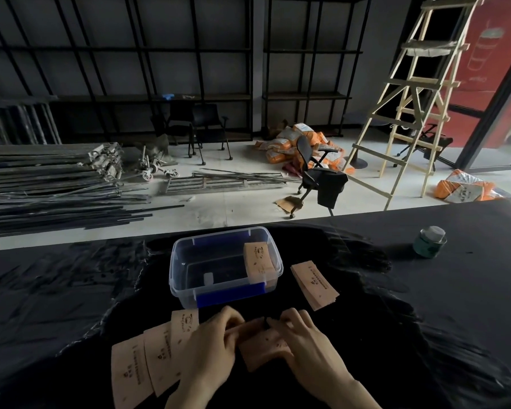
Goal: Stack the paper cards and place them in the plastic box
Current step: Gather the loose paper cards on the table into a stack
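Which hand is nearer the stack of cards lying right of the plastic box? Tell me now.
Right. The right hand lies just below and left of the stack of cards; the left hand sits farther left, beneath the plastic box.

both forearms come in from the bottom edge, bare, angled inward so the hands meet near centre. left hand (211, 338) palm down, fingers curled, tips pointing right twd the other hand, thumb side tucked under. right hand (300, 339) also palm down, fingers bent and pointing left/up, knuckles raised, back of hand facing cam. fingertips of both hands close together, nearly touching. both pressed down low at the surface, pinching/pressing w/ fingertips; whether either grip is fully closed can't be told.
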### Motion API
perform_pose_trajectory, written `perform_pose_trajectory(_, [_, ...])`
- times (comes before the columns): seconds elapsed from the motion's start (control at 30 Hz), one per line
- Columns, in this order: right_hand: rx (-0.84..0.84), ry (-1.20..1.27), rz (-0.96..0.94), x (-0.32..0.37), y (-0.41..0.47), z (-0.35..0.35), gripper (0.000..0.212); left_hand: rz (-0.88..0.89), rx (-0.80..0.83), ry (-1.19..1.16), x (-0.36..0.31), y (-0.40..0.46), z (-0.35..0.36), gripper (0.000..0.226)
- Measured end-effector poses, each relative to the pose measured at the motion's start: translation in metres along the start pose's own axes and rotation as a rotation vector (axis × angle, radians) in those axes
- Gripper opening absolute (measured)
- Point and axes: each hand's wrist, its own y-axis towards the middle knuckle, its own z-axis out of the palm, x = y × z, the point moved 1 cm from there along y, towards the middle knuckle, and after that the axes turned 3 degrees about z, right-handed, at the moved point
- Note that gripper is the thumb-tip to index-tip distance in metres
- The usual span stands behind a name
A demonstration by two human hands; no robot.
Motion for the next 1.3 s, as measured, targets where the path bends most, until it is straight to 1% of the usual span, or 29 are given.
perform_pose_trajectory(0.03, [-0.016,0.007,0.016,0.000,-0.001,0.003,0.063,0.027,0.010,-0.070,-0.003,0.002,0.002,0.020])
perform_pose_trajectory(0.1, [-0.047,0.047,0.069,0.001,0.000,0.007,0.082,0.070,0.054,-0.150,-0.011,0.005,0.006,0.030])
perform_pose_trajectory(0.17, [-0.072,0.086,0.080,0.002,0.003,0.011,0.096,0.092,0.180,-0.194,-0.014,0.007,0.014,0.043])
perform_pose_trajectory(0.2, [-0.078,0.075,0.061,0.003,0.005,0.013,0.097,0.095,0.238,-0.224,-0.014,0.008,0.019,0.044])
perform_pose_trajectory(0.23, [-0.083,0.051,0.035,0.004,0.006,0.016,0.092,0.100,0.249,-0.251,-0.015,0.008,0.022,0.042])
perform_pose_trajectory(0.27, [-0.086,0.028,0.009,0.004,0.007,0.018,0.084,0.103,0.180,-0.266,-0.015,0.007,0.025,0.039])
perform_pose_trajectory(0.3, [-0.084,0.012,-0.012,0.005,0.010,0.020,0.075,0.088,0.020,-0.243,-0.009,0.005,0.024,0.034])
perform_pose_trajectory(0.33, [-0.080,0.003,-0.017,0.004,0.011,0.023,0.067,0.049,-0.176,-0.201,-0.003,0.002,0.023,0.028])
perform_pose_trajectory(0.37, [-0.071,0.002,-0.013,0.001,0.012,0.024,0.063,-0.020,-0.345,-0.148,0.003,-0.002,0.020,0.025])
perform_pose_trajectory(0.4, [-0.059,0.011,-0.015,0.001,0.015,0.026,0.060,-0.117,-0.461,-0.061,0.011,-0.006,0.013,0.024])
perform_pose_trajectory(0.43, [-0.053,0.023,-0.018,0.000,0.017,0.027,0.058,-0.236,-0.483,0.055,0.021,-0.009,0.008,0.026])
perform_pose_trajectory(0.47, [-0.049,0.035,-0.019,0.000,0.019,0.028,0.057,-0.365,-0.432,0.165,0.031,-0.011,0.005,0.038])
perform_pose_trajectory(0.5, [-0.045,0.046,-0.020,0.000,0.021,0.028,0.054,-0.453,-0.342,0.234,0.039,-0.012,0.003,0.053])
perform_pose_trajectory(0.53, [-0.043,0.055,-0.024,0.001,0.022,0.027,0.052,-0.491,-0.277,0.260,0.046,-0.012,0.002,0.062])
perform_pose_trajectory(0.57, [-0.045,0.060,-0.029,0.003,0.023,0.026,0.050,-0.501,-0.254,0.256,0.050,-0.013,0.002,0.066])
perform_pose_trajectory(0.63, [-0.042,0.058,-0.038,0.006,0.025,0.026,0.048,-0.504,-0.244,0.232,0.051,-0.016,0.000,0.067])
perform_pose_trajectory(0.7, [-0.031,0.061,-0.048,0.007,0.026,0.024,0.048,-0.512,-0.249,0.152,0.054,-0.020,-0.002,0.069])
perform_pose_trajectory(0.8, [-0.034,0.067,-0.065,0.011,0.027,0.020,0.044,-0.434,-0.363,-0.015,0.062,-0.030,-0.006,0.064])
perform_pose_trajectory(0.87, [-0.036,0.077,-0.073,0.013,0.027,0.018,0.040,-0.314,-0.394,-0.006,0.061,-0.035,-0.009,0.061])
perform_pose_trajectory(0.9, [-0.037,0.085,-0.073,0.015,0.028,0.017,0.040,-0.238,-0.376,0.010,0.058,-0.036,-0.010,0.060])
perform_pose_trajectory(0.97, [-0.030,0.101,-0.068,0.019,0.030,0.018,0.043,-0.099,-0.282,-0.011,0.045,-0.034,-0.009,0.055])
perform_pose_trajectory(1.07, [-0.025,0.103,-0.038,0.025,0.033,0.021,0.060,0.019,-0.144,-0.128,0.025,-0.022,-0.007,0.059])
perform_pose_trajectory(1.13, [-0.038,0.120,-0.007,0.026,0.034,0.020,0.075,0.050,-0.081,-0.280,0.016,-0.014,-0.005,0.063])
perform_pose_trajectory(1.17, [-0.041,0.123,-0.021,0.025,0.034,0.020,0.077,0.068,-0.054,-0.399,0.013,-0.012,-0.004,0.064])
perform_pose_trajectory(1.2, [-0.036,0.112,-0.051,0.025,0.034,0.020,0.074,0.079,-0.056,-0.496,0.014,-0.012,-0.003,0.062])
perform_pose_trajectory(1.23, [-0.024,0.092,-0.084,0.025,0.034,0.020,0.066,0.076,-0.113,-0.524,0.017,-0.013,-0.004,0.059])
perform_pose_trajectory(1.27, [-0.020,0.076,-0.108,0.026,0.035,0.020,0.058,0.050,-0.210,-0.506,0.022,-0.015,-0.006,0.056])
perform_pose_trajectory(1.3, [-0.025,0.066,-0.117,0.027,0.036,0.020,0.052,-0.006,-0.327,-0.435,0.031,-0.017,-0.008,0.053])
